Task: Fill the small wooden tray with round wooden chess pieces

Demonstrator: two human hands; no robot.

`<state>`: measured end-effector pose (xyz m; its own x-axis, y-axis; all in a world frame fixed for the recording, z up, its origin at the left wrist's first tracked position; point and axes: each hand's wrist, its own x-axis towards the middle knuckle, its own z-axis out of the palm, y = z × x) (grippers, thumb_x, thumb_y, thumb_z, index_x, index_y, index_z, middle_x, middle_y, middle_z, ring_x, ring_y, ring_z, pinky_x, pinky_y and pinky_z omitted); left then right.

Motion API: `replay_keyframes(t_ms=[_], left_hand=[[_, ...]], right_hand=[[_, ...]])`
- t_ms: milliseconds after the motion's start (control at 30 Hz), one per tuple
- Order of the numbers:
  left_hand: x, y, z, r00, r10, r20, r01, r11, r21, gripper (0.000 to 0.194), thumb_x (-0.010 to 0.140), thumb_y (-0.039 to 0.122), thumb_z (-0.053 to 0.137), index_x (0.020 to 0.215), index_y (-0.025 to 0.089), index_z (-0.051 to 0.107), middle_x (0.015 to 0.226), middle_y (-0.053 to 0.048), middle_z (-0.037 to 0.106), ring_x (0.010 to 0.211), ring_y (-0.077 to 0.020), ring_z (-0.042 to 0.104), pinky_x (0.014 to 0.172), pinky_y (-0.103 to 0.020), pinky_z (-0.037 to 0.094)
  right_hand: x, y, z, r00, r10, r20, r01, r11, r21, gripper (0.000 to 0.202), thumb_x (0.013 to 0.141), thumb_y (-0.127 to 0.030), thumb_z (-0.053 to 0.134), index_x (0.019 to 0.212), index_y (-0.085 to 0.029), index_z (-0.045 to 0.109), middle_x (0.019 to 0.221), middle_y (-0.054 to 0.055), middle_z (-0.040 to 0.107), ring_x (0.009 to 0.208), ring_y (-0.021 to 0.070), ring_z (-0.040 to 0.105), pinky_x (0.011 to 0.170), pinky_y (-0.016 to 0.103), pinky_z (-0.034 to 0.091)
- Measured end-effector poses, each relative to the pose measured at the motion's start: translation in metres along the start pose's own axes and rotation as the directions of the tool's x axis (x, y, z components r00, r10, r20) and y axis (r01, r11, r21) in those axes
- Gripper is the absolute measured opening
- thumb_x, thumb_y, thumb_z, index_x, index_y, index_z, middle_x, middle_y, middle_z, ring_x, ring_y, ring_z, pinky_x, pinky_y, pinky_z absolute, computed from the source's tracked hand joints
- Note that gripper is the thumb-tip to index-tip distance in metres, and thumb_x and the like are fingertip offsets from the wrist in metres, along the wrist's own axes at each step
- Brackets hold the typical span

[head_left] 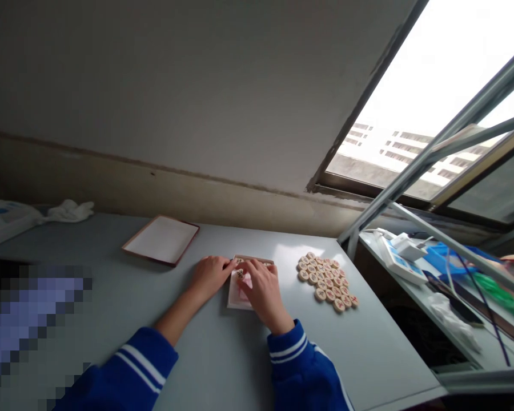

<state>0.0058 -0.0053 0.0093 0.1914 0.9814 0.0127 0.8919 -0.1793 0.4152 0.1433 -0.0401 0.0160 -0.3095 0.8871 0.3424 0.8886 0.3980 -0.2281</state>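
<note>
A shallow box [236,301] with round wooden game pieces along its far side lies on the grey table [214,354]. My left hand [211,276] rests at the box's left edge, fingers together; what they hold, if anything, is too small to tell. Over the box's right part is my right hand [261,288], its fingers bent down toward the pieces inside, and whether it grips one is hidden. Many round pieces with red or dark characters [328,279] lie flat in a cluster to the right of the box.
An upturned box lid [161,240] lies at the back left. A white glove [71,211] and a white device [8,221] sit at the far left. Metal bars [394,185] rise at the right, beside another table [458,319] with a power strip, cables and a person's hand.
</note>
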Motion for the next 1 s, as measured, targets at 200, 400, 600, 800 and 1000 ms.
replay_keyframes(t_ms=[200,400,600,800,1000], left_hand=[[-0.003,0.006,-0.001,0.999,-0.016,-0.028,0.018,0.999,0.044,0.054,0.077,0.059,0.035,0.064,0.018,0.067,0.07,-0.011,0.068,0.072,-0.0209,0.062,0.065,-0.027,0.035],[-0.003,0.006,-0.002,1.0,0.004,0.021,-0.005,1.0,0.018,0.042,0.073,0.055,0.044,0.065,0.021,0.067,0.069,-0.008,0.068,0.07,-0.0198,0.061,0.064,-0.027,0.034],[-0.004,0.004,-0.002,1.0,-0.005,0.008,0.006,1.0,-0.022,0.04,0.075,0.051,0.043,0.064,0.021,0.067,0.069,-0.007,0.069,0.07,-0.0192,0.061,0.065,-0.028,0.034],[-0.004,0.004,-0.001,1.0,-0.012,0.002,0.012,0.999,-0.036,0.041,0.078,0.048,0.041,0.063,0.02,0.066,0.071,-0.007,0.069,0.071,-0.0185,0.061,0.067,-0.028,0.033],[-0.001,0.003,0.001,1.0,0.0,0.011,0.001,0.999,-0.034,0.046,0.084,0.046,0.032,0.066,0.019,0.066,0.074,-0.008,0.069,0.074,-0.0194,0.061,0.071,-0.029,0.033]], right_hand=[[-0.012,0.038,-0.025,0.914,0.369,-0.167,-0.397,0.898,-0.189,0.015,0.082,-0.019,0.048,0.092,-0.023,0.058,0.093,0.004,0.056,0.085,0.0189,0.052,0.072,0.031,0.028],[-0.029,0.071,-0.034,0.742,0.655,-0.144,-0.645,0.639,-0.419,0.023,0.08,-0.025,0.05,0.1,-0.016,0.056,0.1,0.013,0.053,0.098,0.0289,0.047,0.076,0.04,0.032],[-0.029,0.07,-0.031,0.761,0.633,-0.145,-0.637,0.684,-0.356,0.018,0.078,-0.027,0.051,0.092,-0.017,0.057,0.099,0.011,0.056,0.096,0.0271,0.049,0.075,0.037,0.034],[-0.033,0.081,-0.03,0.794,0.604,-0.063,-0.605,0.796,0.003,0.023,0.071,-0.026,0.051,0.092,-0.018,0.057,0.085,0.004,0.061,0.077,0.0199,0.056,0.065,0.029,0.038],[-0.014,0.055,-0.025,0.948,0.304,-0.094,-0.244,0.883,0.401,0.023,0.073,-0.028,0.054,0.095,-0.02,0.056,0.09,0.003,0.061,0.063,0.0134,0.055,0.063,0.026,0.044]])
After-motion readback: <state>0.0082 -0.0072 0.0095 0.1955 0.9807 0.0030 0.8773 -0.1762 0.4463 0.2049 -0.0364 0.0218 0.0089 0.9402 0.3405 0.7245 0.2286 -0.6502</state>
